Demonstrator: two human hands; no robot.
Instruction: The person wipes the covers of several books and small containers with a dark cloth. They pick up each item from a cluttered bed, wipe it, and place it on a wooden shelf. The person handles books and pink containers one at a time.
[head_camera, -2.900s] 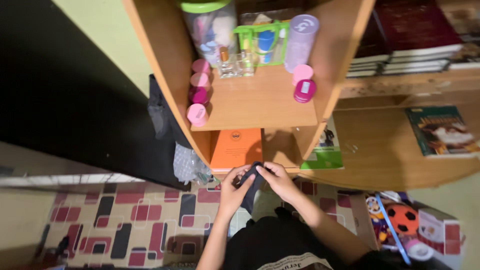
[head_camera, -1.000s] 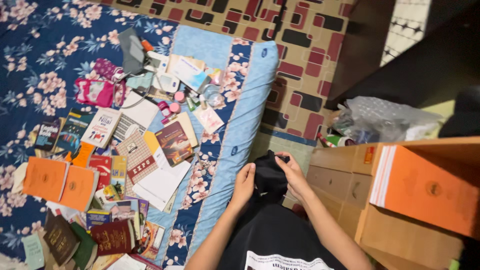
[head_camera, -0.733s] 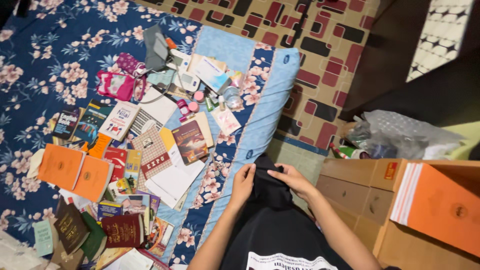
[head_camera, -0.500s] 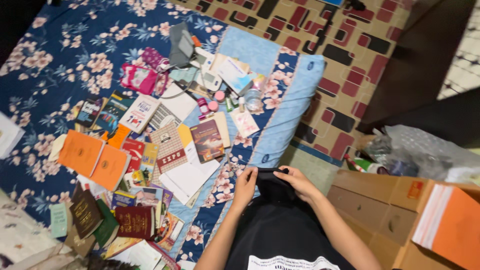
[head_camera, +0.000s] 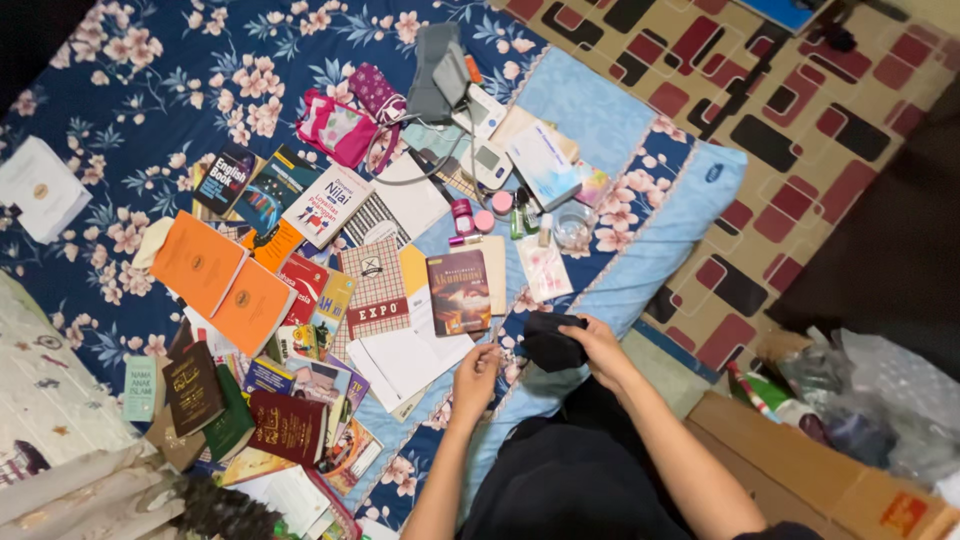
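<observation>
Your right hand (head_camera: 598, 345) is bunching the black cloth (head_camera: 550, 342); left hand (head_camera: 476, 370) fingers are curling empty. Loose folds risk toppling the small bottles (head_camera: 530, 222).

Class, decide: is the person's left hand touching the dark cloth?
Apart. The head view shows the left hand with bedding visible between it and the dark cloth, which the right hand grips.

matt black cloth (head_camera: 550, 343) bunched soft, beside glossy paper book covers (head_camera: 458, 291) (quilted floral mattress (head_camera: 150, 90) cloth beneath).
</observation>
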